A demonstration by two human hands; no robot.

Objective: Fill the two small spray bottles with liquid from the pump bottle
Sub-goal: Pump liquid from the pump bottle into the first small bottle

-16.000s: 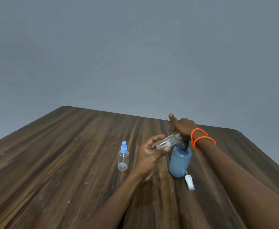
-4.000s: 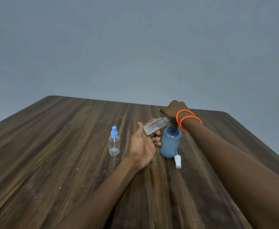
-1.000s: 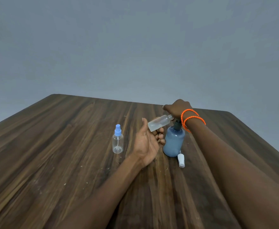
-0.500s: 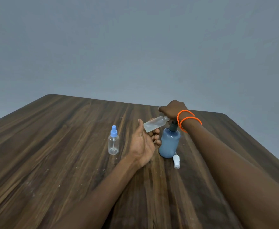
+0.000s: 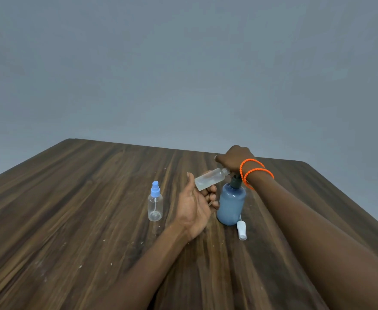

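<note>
My left hand (image 5: 194,204) holds an uncapped clear spray bottle (image 5: 210,180) tilted, its open neck up against the pump head under my right hand. Some clear liquid sits inside it. My right hand (image 5: 234,158), with orange bead bracelets on the wrist, covers and presses the dark pump head of the blue pump bottle (image 5: 231,205), which stands upright on the table. A second clear spray bottle (image 5: 155,202) with a blue spray cap stands upright to the left of my left hand. A white spray cap (image 5: 241,229) lies on the table just in front of the pump bottle.
A dark wooden table (image 5: 82,220) with small pale specks on it carries everything. Its far edge and right edge are in view against a plain grey wall.
Hardly anything differs over the last second beyond small shifts of my head. My right hand stays on the pump head and my left hand keeps the bottle's neck at the nozzle.
</note>
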